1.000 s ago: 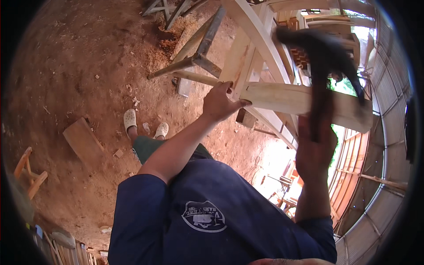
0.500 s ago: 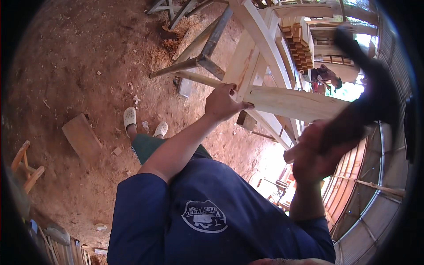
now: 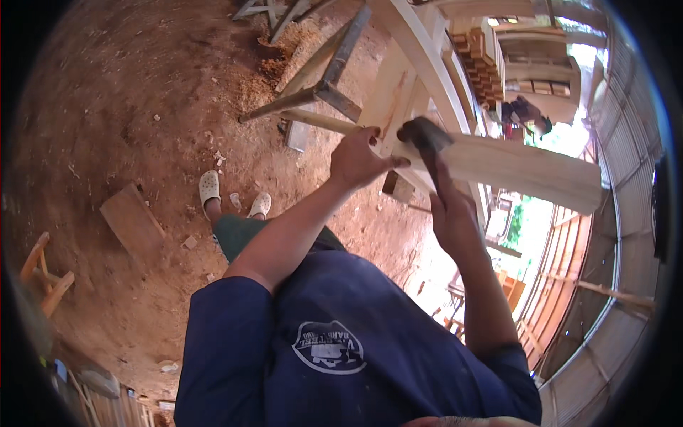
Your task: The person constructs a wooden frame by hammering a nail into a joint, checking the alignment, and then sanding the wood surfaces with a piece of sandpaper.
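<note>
My right hand (image 3: 457, 222) is closed round the handle of a hammer (image 3: 427, 136). The slightly blurred dark hammer head is down at the near end of a pale wooden board (image 3: 530, 169), and covers part of the joint there. That board juts out to the right from a wider pale plank (image 3: 390, 92). At the plank's near end, my left hand (image 3: 356, 160) grips the wood, thumb toward the joint and fingers on the other side. Its thumb is close beside the hammer head. Whether a nail or peg is under the hammer is hidden.
A dark wooden trestle (image 3: 327, 91) stands at the far side, with shavings (image 3: 288, 60) on the dirt floor. Stacked timber (image 3: 480, 67) and another person (image 3: 523, 117) are at the far right. A loose board (image 3: 133, 220) lies on the floor at left.
My right hand has swung the hammer down and left, from raised at the right to the board's near end. My left hand has stayed at nearly the same spot.
</note>
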A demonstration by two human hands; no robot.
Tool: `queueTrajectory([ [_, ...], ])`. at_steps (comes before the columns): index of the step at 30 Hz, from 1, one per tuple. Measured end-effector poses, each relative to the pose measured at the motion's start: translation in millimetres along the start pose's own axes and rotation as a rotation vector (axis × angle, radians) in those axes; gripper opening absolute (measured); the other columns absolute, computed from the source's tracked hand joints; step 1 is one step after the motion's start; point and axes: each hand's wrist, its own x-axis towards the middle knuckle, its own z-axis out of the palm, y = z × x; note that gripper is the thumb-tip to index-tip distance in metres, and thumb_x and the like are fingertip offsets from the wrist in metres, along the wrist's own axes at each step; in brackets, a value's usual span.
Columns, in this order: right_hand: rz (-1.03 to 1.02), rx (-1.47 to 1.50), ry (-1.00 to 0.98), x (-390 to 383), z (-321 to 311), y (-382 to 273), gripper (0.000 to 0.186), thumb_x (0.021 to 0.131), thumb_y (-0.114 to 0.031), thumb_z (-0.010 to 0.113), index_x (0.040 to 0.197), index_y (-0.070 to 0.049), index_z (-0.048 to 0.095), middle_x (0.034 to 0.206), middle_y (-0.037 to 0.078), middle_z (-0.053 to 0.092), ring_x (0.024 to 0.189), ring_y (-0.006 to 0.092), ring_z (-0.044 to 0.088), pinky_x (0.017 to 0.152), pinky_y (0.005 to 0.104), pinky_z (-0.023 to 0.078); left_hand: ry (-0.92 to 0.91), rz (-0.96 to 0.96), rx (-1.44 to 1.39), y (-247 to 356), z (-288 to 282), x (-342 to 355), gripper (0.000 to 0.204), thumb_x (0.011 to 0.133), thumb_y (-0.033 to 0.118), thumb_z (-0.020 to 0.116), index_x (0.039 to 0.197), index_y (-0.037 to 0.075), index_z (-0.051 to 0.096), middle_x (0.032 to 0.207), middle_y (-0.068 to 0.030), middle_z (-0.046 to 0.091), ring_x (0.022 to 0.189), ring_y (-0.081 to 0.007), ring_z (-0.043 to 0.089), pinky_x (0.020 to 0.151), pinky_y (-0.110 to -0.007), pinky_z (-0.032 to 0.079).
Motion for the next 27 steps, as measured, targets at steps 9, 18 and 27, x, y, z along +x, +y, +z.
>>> queueTrajectory([
  [9,-0.288,-0.033,0.372,6.4,-10.2,-13.8,0.066,0.099,-0.001,0.059,0.160,-0.003,0.033,0.107,0.022,0.071,0.090,0.0339,0.070,0.086,0.0424,0.054,0.009,0.002,0.007,4.2,-9.3,7.2,0.094,0.057,0.062,0.095,0.123,0.000,0.069,0.107,-0.0148,0.071,0.101,-0.0277,0.069,0.088,-0.039,0.055],
  [18,-0.294,0.314,0.532,-0.7,-0.6,-26.2,0.065,0.097,-0.003,0.060,0.158,-0.010,0.037,0.116,0.032,0.065,0.095,0.0471,0.067,0.086,0.0481,0.054,-0.006,-0.003,0.035,2.8,-10.0,7.0,0.088,0.057,0.062,0.094,0.118,0.003,0.071,0.102,-0.0125,0.071,0.096,-0.0282,0.071,0.085,-0.040,0.055],
  [27,-0.231,0.057,0.362,7.9,-1.7,-15.8,0.062,0.097,-0.005,0.061,0.155,-0.005,0.040,0.113,0.029,0.067,0.097,0.0427,0.070,0.087,0.0478,0.053,0.006,0.006,0.027,1.9,-12.9,7.0,0.087,0.057,0.064,0.094,0.115,0.004,0.072,0.104,-0.0124,0.072,0.097,-0.0276,0.071,0.084,-0.039,0.055],
])
